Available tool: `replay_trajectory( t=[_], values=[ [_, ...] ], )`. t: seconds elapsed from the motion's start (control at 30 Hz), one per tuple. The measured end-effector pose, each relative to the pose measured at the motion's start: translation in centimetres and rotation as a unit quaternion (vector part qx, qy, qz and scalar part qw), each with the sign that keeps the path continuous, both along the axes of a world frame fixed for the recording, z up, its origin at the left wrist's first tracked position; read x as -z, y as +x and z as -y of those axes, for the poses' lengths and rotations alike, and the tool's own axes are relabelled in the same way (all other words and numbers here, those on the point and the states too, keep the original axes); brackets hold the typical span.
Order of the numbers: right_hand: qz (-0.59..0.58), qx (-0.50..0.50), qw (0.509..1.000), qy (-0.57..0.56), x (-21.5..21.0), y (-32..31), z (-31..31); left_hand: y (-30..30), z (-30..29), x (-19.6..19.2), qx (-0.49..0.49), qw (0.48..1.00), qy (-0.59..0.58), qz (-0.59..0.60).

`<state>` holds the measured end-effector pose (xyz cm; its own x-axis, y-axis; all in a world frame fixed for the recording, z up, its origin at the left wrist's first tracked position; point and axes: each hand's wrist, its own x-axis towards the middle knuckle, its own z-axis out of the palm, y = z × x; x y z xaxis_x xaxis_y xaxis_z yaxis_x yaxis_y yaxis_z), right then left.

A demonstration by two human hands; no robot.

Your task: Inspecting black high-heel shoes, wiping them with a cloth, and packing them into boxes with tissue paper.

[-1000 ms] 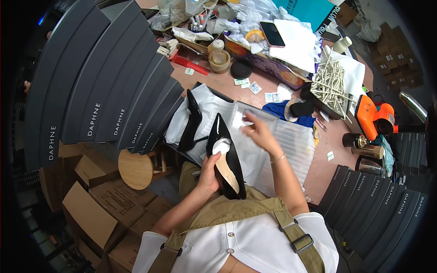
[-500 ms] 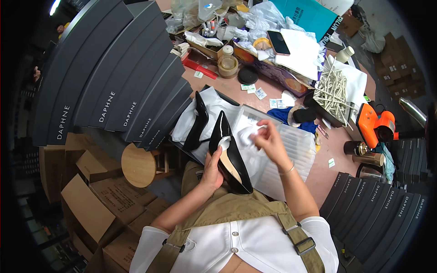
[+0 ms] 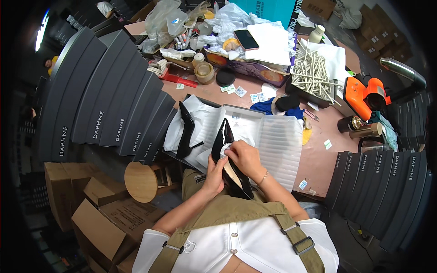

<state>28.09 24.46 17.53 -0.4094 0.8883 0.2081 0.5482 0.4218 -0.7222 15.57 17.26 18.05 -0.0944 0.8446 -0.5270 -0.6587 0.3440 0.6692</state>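
Observation:
My left hand (image 3: 214,176) is closed around the side of a glossy black pump (image 3: 222,131), its pointed toe facing away from me and its pale insole upward. My right hand (image 3: 246,157) is closed over the shoe's opening, its fingers pinching a wad of white paper (image 3: 224,149) at the toe end. Part of the wad is hidden by the fingers. The matching black pump (image 3: 186,125) lies on its side to the left, its thin heel pointing right. Under it, white tissue paper (image 3: 200,111) lines an open shoebox (image 3: 248,111).
Stacked dark shoeboxes stand left (image 3: 98,100) and right (image 3: 378,186). A ridged translucent sheet (image 3: 280,145) lies beside the open box. Farther back are a tray of white sticks (image 3: 314,75), a phone (image 3: 246,39) and a tape roll (image 3: 204,73). Brown cartons (image 3: 100,223) and a round stool (image 3: 141,182) stand lower left.
My right hand has come down and left with the white paper, from beside the shoe to its opening. My left hand keeps hold of the pump. The view has shifted slightly.

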Motion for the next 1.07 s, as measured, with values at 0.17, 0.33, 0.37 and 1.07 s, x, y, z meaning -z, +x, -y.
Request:
replay_trajectory(
  t=[0.17,0.33,0.37,1.07],
  values=[
    [-0.107,0.015,0.993,-0.038,-0.3,2.1,-1.0,0.0,-0.6,0.0,0.060,0.998,0.016,0.032],
    [-0.144,0.047,0.975,-0.163,1.2,0.8,-1.9,-0.6,-1.1,0.1,0.093,0.995,0.007,-0.019],
    [-0.155,0.058,0.968,-0.187,1.3,0.6,-2.2,-1.4,-1.8,-0.1,0.108,0.993,0.040,-0.023],
    [-0.125,0.225,0.917,-0.306,17.0,6.8,5.3,-2.6,-5.8,1.7,0.242,0.964,0.006,0.109]
  ],
)
